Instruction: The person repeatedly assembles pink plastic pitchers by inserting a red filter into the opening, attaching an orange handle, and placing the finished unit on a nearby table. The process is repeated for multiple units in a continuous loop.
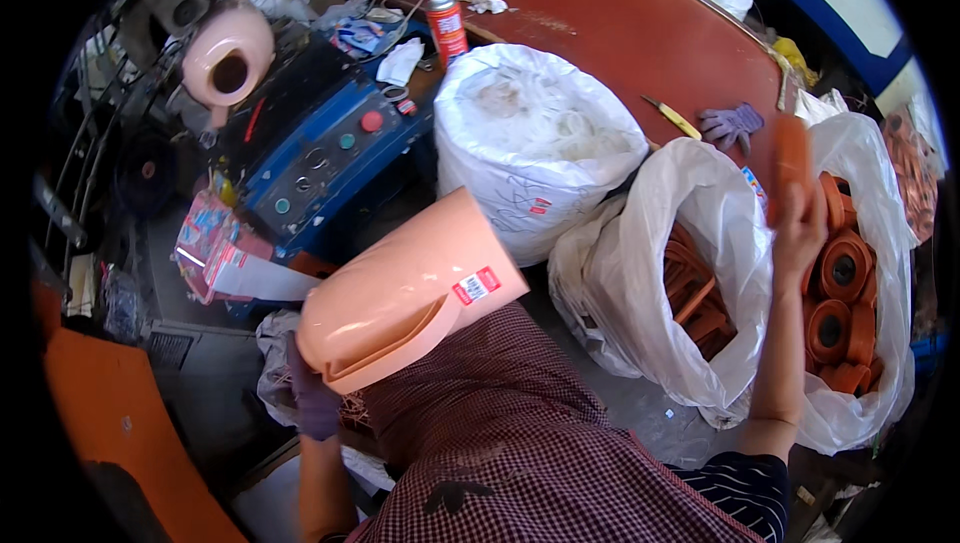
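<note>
A peach plastic pitcher (395, 288) with a side handle and a red-and-white label lies tilted across the front of my apron. My left hand (315, 398), in a purple glove, is at its lower left end, fingers mostly hidden behind it, gripping it. Off to the right, my bare right hand (802, 228) is raised and closed around a brown-orange plastic piece (792, 158), blurred by motion. Below that hand, a clear plastic bag (890, 333) holds round brown-orange lids (840, 265), some with dark centres.
Another plastic bag (600, 288) contains brown-orange parts (690, 293). A white sack (490, 193) of clear scraps leans by the red table (600, 13), where a yellow cutter (672, 118) and a purple glove (732, 125) lie. A blue control panel (335, 163) and another peach pitcher (228, 48) are at left.
</note>
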